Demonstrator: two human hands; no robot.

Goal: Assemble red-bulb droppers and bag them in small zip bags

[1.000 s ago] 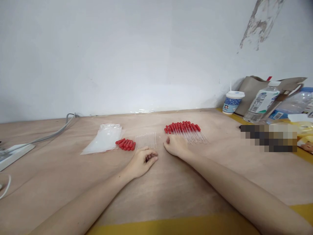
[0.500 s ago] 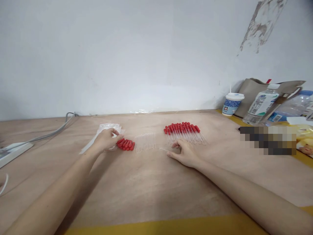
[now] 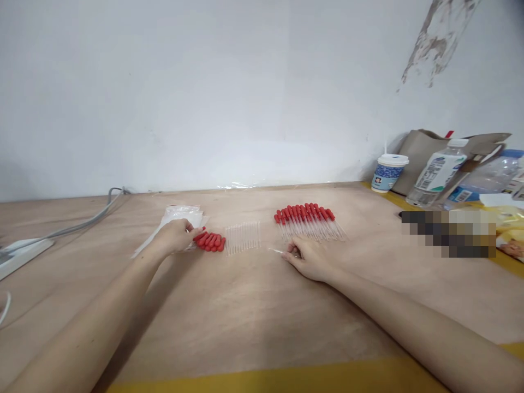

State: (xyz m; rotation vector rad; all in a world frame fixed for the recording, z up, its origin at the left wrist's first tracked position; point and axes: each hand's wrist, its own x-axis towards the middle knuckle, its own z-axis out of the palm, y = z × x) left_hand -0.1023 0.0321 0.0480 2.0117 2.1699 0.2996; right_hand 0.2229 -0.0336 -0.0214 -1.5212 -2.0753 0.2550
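Observation:
At the left, my left hand is closed in a pinch on a red rubber dropper bulb, its tip showing at the fingertips. Just beside it lies a pile of loose red bulbs. A row of clear thin dropper tubes rests to the right of the pile. My right hand, thumb and fingers together, holds one end of a single clear dropper tube that points left. Behind this hand lies a row of droppers with red bulbs fitted, their tubes toward me.
Clear plastic bags lie behind my left hand. Grey cables and a white power strip are at the far left. A paper cup, a bottle and a grey bag stand at the right by the wall.
My left fingers have closed on a red bulb at the edge of the pile. My right thumb and fingers have come together on the single tube.

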